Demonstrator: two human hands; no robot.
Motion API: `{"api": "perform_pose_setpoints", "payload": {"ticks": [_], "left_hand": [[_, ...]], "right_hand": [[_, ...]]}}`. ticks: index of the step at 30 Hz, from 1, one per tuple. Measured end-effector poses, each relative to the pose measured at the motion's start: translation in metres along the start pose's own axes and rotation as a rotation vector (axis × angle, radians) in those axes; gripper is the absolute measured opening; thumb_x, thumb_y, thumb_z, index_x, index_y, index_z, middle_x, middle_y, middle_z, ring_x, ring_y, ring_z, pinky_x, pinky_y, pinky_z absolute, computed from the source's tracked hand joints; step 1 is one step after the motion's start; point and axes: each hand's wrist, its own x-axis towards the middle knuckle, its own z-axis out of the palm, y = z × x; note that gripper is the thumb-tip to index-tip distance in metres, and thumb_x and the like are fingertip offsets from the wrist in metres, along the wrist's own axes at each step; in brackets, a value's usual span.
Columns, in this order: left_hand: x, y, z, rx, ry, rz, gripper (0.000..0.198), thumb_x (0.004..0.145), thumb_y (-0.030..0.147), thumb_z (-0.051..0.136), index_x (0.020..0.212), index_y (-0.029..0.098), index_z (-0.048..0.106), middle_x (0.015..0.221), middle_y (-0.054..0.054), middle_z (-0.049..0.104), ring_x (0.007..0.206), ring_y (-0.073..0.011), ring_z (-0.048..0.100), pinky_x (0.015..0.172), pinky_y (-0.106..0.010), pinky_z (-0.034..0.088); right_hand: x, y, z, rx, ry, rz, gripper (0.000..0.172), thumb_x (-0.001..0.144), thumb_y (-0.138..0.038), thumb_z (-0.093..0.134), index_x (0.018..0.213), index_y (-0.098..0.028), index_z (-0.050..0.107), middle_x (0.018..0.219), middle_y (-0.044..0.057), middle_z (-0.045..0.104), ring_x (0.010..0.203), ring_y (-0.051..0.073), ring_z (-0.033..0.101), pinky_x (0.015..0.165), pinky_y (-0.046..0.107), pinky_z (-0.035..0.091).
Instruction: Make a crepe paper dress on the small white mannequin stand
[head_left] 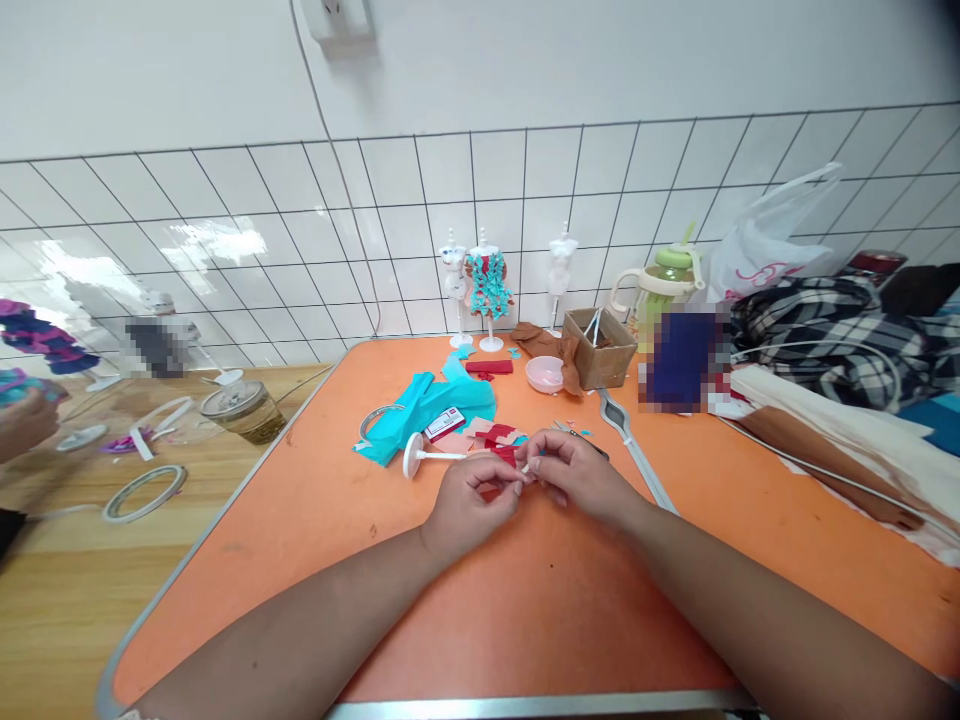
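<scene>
My left hand (469, 505) and my right hand (574, 470) meet over the middle of the orange table (360, 560), both pinched around a small red piece (504, 457) with a white tip (525, 467) showing between the fingertips. Just behind them lie red scraps (501, 432), a white mannequin stand (420, 456) on its side, teal cloth (424, 405) and a small red-and-white label (444, 424). Scissors (581, 433) peek out behind my right hand.
Three small dress mannequins (489, 285) stand at the tiled wall, one in teal and red. A pink bowl (545, 373), cardboard box (600, 348), green cup (667, 285), plaid cloth (817, 335) and a grey tool (634, 445) lie right. Another person's hand (22, 425), tape rolls (142, 492) and a drink cup (244, 410) occupy the wooden table left.
</scene>
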Motion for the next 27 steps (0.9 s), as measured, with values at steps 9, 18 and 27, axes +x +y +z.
{"api": "perform_pose_setpoints", "payload": {"ticks": [9,18,27], "left_hand": [[-0.007,0.004,-0.002,-0.03,-0.08,0.121,0.014,0.076,0.015,0.06,0.078,0.017,0.074,0.073,-0.008,0.073,0.068,-0.0174,0.067,0.066,-0.028,0.053],[-0.014,0.001,0.004,0.025,-0.1,0.19,0.017,0.078,0.017,0.059,0.081,0.019,0.075,0.074,-0.008,0.075,0.071,-0.0184,0.067,0.067,-0.027,0.052],[-0.012,-0.003,-0.006,-0.061,-0.082,0.218,0.028,0.087,0.034,0.051,0.091,0.017,0.073,0.077,-0.011,0.071,0.075,-0.0207,0.064,0.071,-0.032,0.049]], "right_hand": [[0.001,-0.011,-0.018,0.479,0.162,0.136,0.027,0.068,-0.028,0.077,0.071,-0.02,0.051,0.079,0.001,0.071,0.063,0.01,0.066,0.048,0.015,0.05],[0.075,-0.057,-0.132,-0.414,0.672,-0.198,0.026,0.076,-0.035,0.066,0.098,-0.022,0.071,0.095,0.005,0.074,0.068,0.015,0.067,0.052,0.023,0.051],[0.123,-0.044,-0.169,-0.698,0.724,-0.056,0.026,0.077,-0.016,0.059,0.096,-0.016,0.076,0.065,0.006,0.072,0.048,0.015,0.058,0.054,0.028,0.044]]}}
